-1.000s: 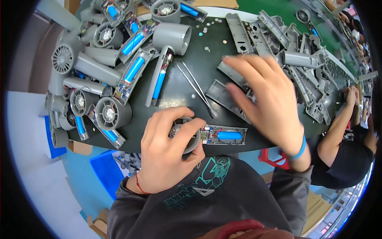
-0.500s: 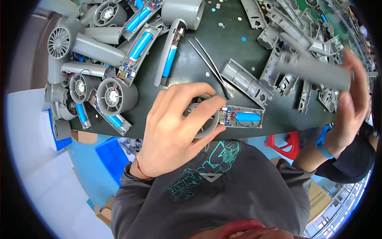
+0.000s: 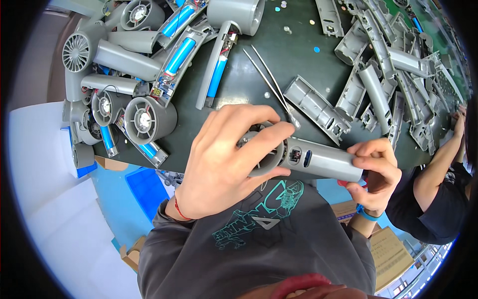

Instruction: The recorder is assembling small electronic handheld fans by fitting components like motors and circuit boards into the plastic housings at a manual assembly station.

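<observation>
Here, at the near edge of a dark tabletop (image 3: 259, 94), the left hand (image 3: 224, 164) wraps the round head of a grey handheld fan (image 3: 298, 157) while the right hand (image 3: 376, 172) pinches its handle, apparently pressing the casing closed, needing firm, aligned pressure.

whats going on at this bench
A person holds a grey handheld fan over the edge of a dark worktable. The left hand wraps the round fan head; the right hand pinches the handle end. Tweezers and loose grey housing shells lie behind.
</observation>
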### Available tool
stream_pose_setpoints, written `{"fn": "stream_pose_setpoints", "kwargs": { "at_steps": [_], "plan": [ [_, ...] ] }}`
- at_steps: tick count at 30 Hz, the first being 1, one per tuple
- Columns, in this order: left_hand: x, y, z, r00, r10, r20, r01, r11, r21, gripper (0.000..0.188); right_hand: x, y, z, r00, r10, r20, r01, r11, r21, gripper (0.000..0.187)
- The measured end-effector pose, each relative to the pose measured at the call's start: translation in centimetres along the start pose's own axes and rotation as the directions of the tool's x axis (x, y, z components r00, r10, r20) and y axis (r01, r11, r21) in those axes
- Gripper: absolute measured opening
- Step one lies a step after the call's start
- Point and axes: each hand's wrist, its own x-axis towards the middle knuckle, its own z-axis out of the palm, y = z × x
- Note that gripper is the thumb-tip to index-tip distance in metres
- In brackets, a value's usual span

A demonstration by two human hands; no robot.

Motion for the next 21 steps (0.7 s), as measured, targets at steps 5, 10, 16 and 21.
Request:
{"fn": "stream_pose_setpoints", "kwargs": {
  "at_steps": [5, 10, 16, 21],
  "plan": [
    [0.3, 0.5, -0.3, 0.998, 0.001, 0.056, -0.003, 0.999, 0.046, 0.06, -0.2, -0.3, 1.2, 1.0, 0.004, 0.005, -0.003, 0.992, -0.127, 0.038],
    [0.5, 1.2, -0.5, 0.995, 0.024, 0.094, -0.038, 0.988, 0.151, 0.053, -0.2, -0.3, 1.5, 0.996, -0.078, 0.038, 0.086, 0.932, -0.352, 0.044],
    [2.3, 2.3, -1.2, 0.942, 0.028, 0.334, -0.141, 0.937, 0.318, 0.049, 1.8, -1.0, 2.6, 0.98, -0.127, 0.151, 0.186, 0.851, -0.492, 0.05],
    [1.9, 1.7, -0.7, 0.944, 0.1, 0.313, -0.195, 0.938, 0.287, 0.053, 1.3, -1.2, 2.7, 0.975, -0.142, 0.168, 0.212, 0.814, -0.54, 0.051]
  ]
}}
